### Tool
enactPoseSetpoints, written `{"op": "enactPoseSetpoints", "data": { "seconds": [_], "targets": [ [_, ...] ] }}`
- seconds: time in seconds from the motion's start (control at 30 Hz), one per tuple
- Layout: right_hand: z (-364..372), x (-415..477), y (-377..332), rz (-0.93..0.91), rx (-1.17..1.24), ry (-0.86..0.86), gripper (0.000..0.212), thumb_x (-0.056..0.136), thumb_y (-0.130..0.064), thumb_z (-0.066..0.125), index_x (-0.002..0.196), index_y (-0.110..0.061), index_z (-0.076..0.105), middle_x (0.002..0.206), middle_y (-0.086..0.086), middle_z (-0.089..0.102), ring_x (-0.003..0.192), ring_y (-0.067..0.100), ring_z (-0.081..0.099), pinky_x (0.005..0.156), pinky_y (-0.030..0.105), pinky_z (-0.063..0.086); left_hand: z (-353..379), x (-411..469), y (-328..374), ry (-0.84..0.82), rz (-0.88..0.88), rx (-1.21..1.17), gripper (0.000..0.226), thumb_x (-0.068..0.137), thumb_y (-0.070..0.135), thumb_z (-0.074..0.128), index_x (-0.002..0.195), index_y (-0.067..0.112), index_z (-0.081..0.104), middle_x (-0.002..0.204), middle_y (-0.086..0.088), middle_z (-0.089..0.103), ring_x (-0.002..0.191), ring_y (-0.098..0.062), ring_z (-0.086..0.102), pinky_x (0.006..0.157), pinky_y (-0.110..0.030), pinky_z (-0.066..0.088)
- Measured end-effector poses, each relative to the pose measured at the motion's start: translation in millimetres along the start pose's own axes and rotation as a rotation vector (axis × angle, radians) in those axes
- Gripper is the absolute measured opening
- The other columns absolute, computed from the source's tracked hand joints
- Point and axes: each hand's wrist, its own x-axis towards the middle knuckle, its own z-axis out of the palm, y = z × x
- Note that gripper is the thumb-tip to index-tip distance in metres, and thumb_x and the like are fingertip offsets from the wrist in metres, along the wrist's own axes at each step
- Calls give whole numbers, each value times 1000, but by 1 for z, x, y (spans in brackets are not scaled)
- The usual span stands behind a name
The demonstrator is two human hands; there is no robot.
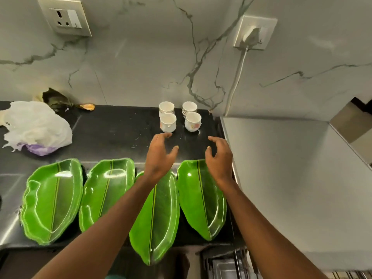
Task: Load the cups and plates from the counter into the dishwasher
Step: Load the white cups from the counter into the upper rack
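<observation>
Several small white cups stand in a square at the back of the black counter (112,133); the near left cup (168,122) and near right cup (192,121) are closest to me. Several green leaf-shaped plates lie along the front edge, from the far left plate (52,200) to the far right plate (201,200). My left hand (159,156) hovers open just below the near left cup, fingertips almost at its base. My right hand (219,156) hovers open below and right of the near right cup. Neither hand holds anything. The dishwasher rack (227,266) shows below the counter edge.
A crumpled white plastic bag (36,127) with something purple under it sits at the left. A dark wrapper (58,99) lies behind it. A grey appliance top (291,178) adjoins the counter on the right. A white cable (237,77) hangs from a wall socket.
</observation>
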Motion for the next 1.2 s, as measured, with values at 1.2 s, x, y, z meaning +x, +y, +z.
{"op": "enactPoseSetpoints", "data": {
  "seconds": [1.2],
  "targets": [
    [72,95,41,186,114,-90,68,61,-35,89,118,-19,55,113,-4,59,102,12,56,85,26,47,40,76,-35,159,-293,-158,67,60,38,88,115,25,51,114,4,58,103,-10,57,87,-23,48]
  ]
}}
